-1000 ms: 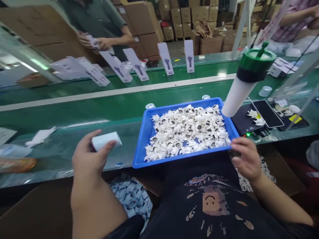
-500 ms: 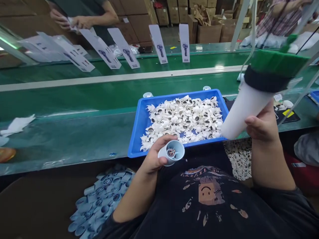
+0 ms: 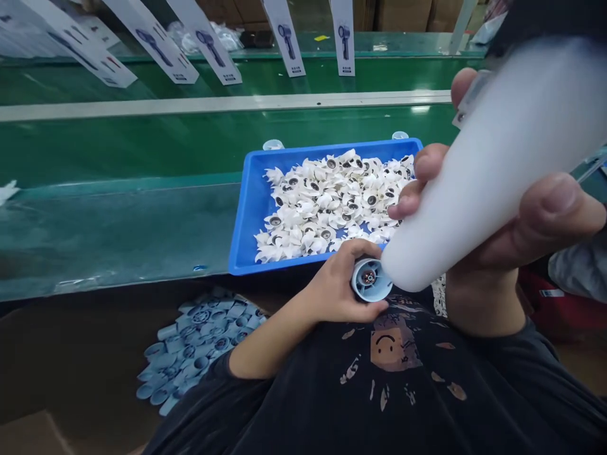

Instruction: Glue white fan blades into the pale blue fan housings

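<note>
My left hand (image 3: 334,284) is closed around a light-blue fan housing (image 3: 374,292), tilted so its round mouth faces me. Inside the housing a small motor core with copper-coloured parts sits between thin ribs. My right hand (image 3: 490,256) grips a large white tapered cylindrical tool (image 3: 497,151), slanting down to the left. The tool's rounded lower end is at the housing's right rim; whether they touch I cannot tell. A dark collar shows at the tool's top, cut off by the frame. Beside my right fingers is a small metal lever (image 3: 472,101).
A blue tray (image 3: 239,234) full of white fan impellers (image 3: 327,208) stands on the bench. Below left lies a pile of light-blue housings (image 3: 199,347). Several printed white boxes (image 3: 287,41) stand along the green conveyor (image 3: 190,142). Two small cups (image 3: 273,145) sit behind the tray.
My right hand has brought the white tool nearer the camera and its lower end down to the housing. My left hand has moved right with the housing. The view has tipped down.
</note>
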Action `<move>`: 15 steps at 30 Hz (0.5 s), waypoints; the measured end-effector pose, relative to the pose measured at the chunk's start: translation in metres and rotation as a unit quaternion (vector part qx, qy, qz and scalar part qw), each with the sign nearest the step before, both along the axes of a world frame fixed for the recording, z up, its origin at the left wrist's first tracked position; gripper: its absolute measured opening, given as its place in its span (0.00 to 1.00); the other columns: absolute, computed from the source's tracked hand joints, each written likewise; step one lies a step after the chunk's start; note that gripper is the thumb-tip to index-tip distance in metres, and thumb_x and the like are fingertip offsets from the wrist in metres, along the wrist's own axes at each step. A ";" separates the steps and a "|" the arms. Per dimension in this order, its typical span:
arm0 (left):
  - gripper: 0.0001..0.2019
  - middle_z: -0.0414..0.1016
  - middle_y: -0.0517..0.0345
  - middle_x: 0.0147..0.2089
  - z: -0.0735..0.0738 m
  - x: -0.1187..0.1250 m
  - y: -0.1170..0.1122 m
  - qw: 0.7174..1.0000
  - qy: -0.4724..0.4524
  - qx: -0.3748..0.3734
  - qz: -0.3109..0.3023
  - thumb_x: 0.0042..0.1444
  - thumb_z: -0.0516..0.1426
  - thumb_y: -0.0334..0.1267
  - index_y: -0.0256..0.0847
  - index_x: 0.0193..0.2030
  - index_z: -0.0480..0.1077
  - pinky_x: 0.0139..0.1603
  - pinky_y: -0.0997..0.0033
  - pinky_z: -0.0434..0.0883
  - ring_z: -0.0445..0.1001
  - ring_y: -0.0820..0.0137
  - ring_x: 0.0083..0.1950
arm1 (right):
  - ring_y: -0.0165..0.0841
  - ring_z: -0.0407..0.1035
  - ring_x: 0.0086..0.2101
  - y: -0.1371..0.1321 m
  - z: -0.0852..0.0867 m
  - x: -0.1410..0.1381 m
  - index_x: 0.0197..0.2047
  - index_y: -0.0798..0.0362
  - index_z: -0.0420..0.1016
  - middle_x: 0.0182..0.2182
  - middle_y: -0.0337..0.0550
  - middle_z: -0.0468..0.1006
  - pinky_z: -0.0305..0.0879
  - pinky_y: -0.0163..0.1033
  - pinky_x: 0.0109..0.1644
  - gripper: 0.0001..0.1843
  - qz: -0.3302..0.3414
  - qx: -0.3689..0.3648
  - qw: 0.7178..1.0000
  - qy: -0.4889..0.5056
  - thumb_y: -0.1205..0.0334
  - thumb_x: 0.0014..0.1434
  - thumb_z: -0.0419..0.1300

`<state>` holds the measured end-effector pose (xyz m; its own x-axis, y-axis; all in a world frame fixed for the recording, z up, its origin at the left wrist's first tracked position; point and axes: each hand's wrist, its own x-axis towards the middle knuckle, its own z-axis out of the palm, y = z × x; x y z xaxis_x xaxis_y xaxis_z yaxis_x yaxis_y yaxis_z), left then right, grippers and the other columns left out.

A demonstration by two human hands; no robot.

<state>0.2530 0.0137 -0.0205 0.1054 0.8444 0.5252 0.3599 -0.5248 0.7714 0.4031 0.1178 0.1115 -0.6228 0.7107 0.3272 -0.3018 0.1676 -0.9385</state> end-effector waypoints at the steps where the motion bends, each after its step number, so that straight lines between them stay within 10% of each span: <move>1: 0.32 0.72 0.51 0.48 0.003 0.002 0.001 1.000 0.019 -0.002 0.018 0.51 0.66 0.55 0.45 0.56 0.59 0.45 0.60 0.75 0.76 0.61 0.46 | 0.40 0.78 0.31 -0.003 -0.002 -0.004 0.45 0.44 0.71 0.33 0.37 0.78 0.78 0.49 0.34 0.36 -0.009 -0.016 0.999 0.027 0.24 0.46 0.59; 8: 0.22 0.78 0.54 0.38 0.018 0.011 0.005 0.997 0.053 0.025 0.045 0.53 0.65 0.56 0.40 0.43 0.69 0.37 0.66 0.75 0.77 0.65 0.37 | 0.35 0.75 0.30 -0.010 -0.025 -0.016 0.43 0.42 0.75 0.32 0.34 0.77 0.75 0.41 0.31 0.24 0.013 -0.076 0.989 0.125 0.41 0.47 0.72; 15: 0.21 0.78 0.54 0.38 0.020 0.017 0.007 0.996 0.062 0.031 0.052 0.55 0.63 0.56 0.40 0.44 0.70 0.36 0.66 0.74 0.77 0.65 0.37 | 0.34 0.77 0.33 -0.004 -0.026 -0.005 0.37 0.42 0.72 0.34 0.32 0.77 0.76 0.40 0.35 0.24 0.029 0.014 0.998 0.062 0.30 0.56 0.57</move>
